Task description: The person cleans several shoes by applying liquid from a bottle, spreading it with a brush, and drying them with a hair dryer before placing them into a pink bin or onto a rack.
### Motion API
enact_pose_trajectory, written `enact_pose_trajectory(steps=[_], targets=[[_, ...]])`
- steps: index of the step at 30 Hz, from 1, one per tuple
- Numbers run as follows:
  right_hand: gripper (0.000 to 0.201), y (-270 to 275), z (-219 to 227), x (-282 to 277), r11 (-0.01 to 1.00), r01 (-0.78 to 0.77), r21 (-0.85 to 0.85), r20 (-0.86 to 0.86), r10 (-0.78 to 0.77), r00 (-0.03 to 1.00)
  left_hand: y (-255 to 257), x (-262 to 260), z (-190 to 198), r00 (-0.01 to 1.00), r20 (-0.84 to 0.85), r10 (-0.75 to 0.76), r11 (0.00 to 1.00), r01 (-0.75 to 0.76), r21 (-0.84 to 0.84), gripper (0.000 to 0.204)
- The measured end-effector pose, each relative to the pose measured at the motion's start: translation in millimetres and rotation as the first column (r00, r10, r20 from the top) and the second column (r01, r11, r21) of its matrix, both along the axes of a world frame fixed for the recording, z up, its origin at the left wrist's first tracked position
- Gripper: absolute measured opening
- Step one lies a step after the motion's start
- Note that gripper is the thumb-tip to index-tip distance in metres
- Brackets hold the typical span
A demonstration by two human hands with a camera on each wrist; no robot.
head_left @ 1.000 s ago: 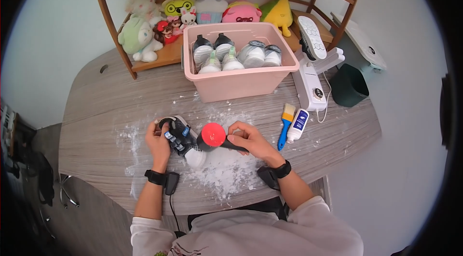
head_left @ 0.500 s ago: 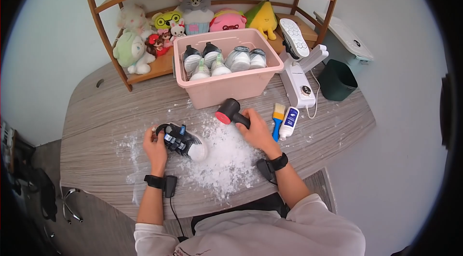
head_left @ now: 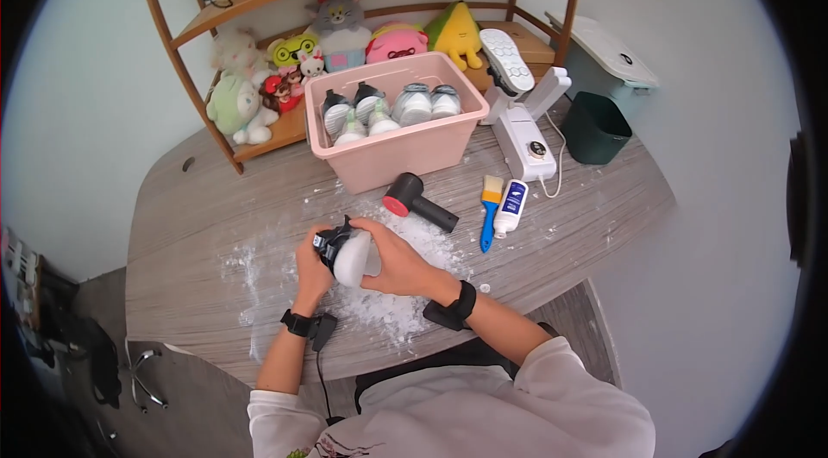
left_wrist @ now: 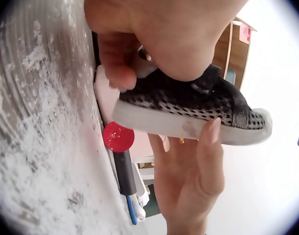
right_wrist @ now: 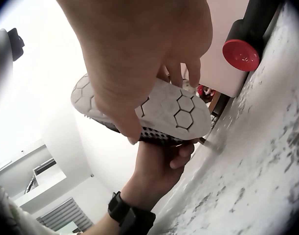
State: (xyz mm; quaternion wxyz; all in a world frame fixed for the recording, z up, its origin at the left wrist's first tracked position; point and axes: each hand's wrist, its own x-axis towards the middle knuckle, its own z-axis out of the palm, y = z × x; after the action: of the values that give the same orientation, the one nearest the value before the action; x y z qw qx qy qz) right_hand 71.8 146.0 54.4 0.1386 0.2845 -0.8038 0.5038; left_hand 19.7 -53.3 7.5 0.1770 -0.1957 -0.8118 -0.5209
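Both hands hold a small black sneaker [head_left: 349, 258] with a white sole above the powdery table. My left hand [head_left: 312, 266] grips its upper near the opening; in the left wrist view, perforated sides and a strap show on the shoe [left_wrist: 178, 108]. My right hand [head_left: 398, 263] grips it from the sole side, thumb [left_wrist: 212, 147] along the sole's edge. Hexagon grooves mark the sole [right_wrist: 183, 110] in the right wrist view. Beyond the hands, a black T-shaped handheld tool [head_left: 434, 213] with a red round end lies on the table.
White powder [head_left: 392, 316] is scattered over the table. A pink bin [head_left: 401, 160] of shoes stands behind. To the right are a blue-handled brush [head_left: 488, 225], a white bottle [head_left: 511, 206], a white shoe dryer [head_left: 524, 143] bearing a shoe, and a dark green bin [head_left: 595, 134]. Plush toys line the shelf.
My right hand set the black tool down on the table, let go and moved left to the sneaker. The sneaker has turned, showing more of its sole. The head view has shifted.
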Motion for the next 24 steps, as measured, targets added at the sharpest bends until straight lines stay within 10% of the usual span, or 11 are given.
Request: enact_pose_trajectory(steps=[2,4,6,8,14,18,24], targets=[[0.091,9,5,3,0.999,0.039,-0.011,-0.015,-0.039,0.999,0,-1,6,0.991,-0.091,-0.096,0.994,0.091,-0.058,0.020],[0.093,31,15,10,0.991,0.110,-0.071,0.084,-0.104,0.991,-5,4,14,0.938,0.310,-0.158,0.981,0.114,0.158,0.023],[0.094,60,19,8,0.952,0.249,-0.176,0.062,-0.242,0.968,-20,-18,-4,0.957,0.249,-0.152,0.988,0.137,0.075,0.028],[0.091,101,33,9,0.892,0.386,-0.237,-0.030,-0.403,0.914,-23,-33,-10,0.967,-0.032,0.253,0.889,-0.246,-0.386,0.043],[0.086,248,93,-3,0.580,0.741,-0.338,-0.055,-0.798,0.600,-21,-53,-36,0.913,-0.061,0.403,0.629,-0.325,-0.706,0.057],[0.087,342,126,-46,0.378,0.903,-0.205,-0.149,-0.924,0.353,-19,-50,-28,0.909,-0.056,0.414,0.631,-0.330,-0.702,0.057],[0.090,391,182,-106,0.386,0.920,0.062,-0.225,-0.893,0.390,-15,-45,-19,0.900,-0.055,0.432,0.618,-0.340,-0.709,0.056]])
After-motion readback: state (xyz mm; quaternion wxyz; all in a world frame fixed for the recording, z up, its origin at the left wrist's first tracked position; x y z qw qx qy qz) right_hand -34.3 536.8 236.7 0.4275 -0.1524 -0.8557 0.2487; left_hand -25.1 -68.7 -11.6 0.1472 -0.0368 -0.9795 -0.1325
